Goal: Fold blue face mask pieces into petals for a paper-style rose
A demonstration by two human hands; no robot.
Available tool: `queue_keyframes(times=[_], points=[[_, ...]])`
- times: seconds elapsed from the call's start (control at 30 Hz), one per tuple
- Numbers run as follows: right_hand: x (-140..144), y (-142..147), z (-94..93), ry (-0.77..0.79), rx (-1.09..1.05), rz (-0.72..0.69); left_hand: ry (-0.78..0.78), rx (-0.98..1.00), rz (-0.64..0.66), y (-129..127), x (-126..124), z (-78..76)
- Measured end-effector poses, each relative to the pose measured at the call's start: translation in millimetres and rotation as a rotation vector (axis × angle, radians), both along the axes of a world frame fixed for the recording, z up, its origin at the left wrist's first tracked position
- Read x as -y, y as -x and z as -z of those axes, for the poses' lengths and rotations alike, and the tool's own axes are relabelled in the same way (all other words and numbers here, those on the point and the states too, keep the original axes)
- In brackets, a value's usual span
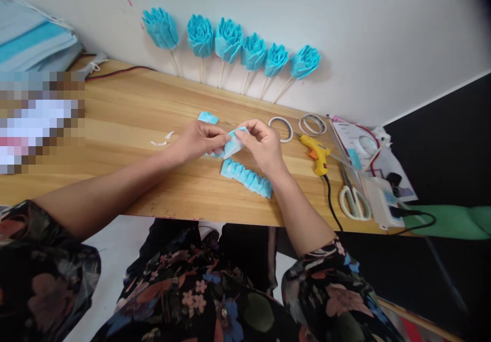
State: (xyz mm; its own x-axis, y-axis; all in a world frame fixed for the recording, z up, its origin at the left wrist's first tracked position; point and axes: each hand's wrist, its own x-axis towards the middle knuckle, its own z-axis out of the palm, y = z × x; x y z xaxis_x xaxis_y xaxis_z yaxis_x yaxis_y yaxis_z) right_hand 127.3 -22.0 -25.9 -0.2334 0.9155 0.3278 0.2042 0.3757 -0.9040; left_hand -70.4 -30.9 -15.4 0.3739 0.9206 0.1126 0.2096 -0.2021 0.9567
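Between my two hands, a little above the wooden table (126, 107), is a piece of light blue fabric-like sheet (235, 145). The fingers of my left hand (199, 140) pinch its left side. My right hand (264, 142) pinches the upper right corner between thumb and fingers. Just below them lies an overlapping row of folded blue pieces (247, 177). Another blue piece (208, 117) rests behind my left hand, and part of a further one is hidden under the fingers.
Several blue flowers (229, 40) on thin sticks lean on the wall. Right of my hands are tape rolls (281, 129), a yellow glue gun (316, 153), scissors (353, 199) and a white power strip (381, 204). White scraps (169, 135) lie left; blue-striped cloth (34, 35) sits far left.
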Motion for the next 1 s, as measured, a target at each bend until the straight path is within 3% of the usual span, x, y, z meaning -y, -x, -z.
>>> queue_keyframes(times=[0.43,0.83,1.0], points=[[1.6,-2.3,-10.1,-0.227,0.115,-0.027,0.209,0.191,-0.041,1.0,-2.0,-1.3],[-0.3,-2.2,-6.4,-0.232,0.126,-0.042,0.119,0.144,-0.019,0.1,-1.6,-3.0],[2.2,-4.8,-8.5,-0.085,0.045,-0.104,0.071,0.115,-0.071,0.9,-3.1,2.6]])
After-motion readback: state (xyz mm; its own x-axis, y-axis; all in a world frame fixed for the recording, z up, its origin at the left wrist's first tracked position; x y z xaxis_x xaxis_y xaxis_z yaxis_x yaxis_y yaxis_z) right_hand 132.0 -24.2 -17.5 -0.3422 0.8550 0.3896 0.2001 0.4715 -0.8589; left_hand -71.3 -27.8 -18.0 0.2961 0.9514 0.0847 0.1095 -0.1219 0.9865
